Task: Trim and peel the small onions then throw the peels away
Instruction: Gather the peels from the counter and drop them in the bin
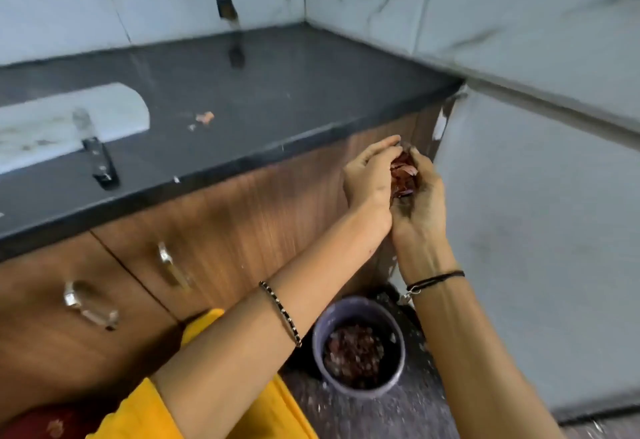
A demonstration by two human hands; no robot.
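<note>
Both of your hands are cupping together, left hand (369,175) and right hand (420,199) curling round the onion peels (403,170) just off the counter (277,92), with the bin (319,334) sitting on the floor below.

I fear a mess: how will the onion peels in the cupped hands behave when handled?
The onion peels look thin and curled, so probably light and brittle. The left hand and right hand cup them, suggesting loose flakes escape easily. Some may flutter past the bin.
</note>
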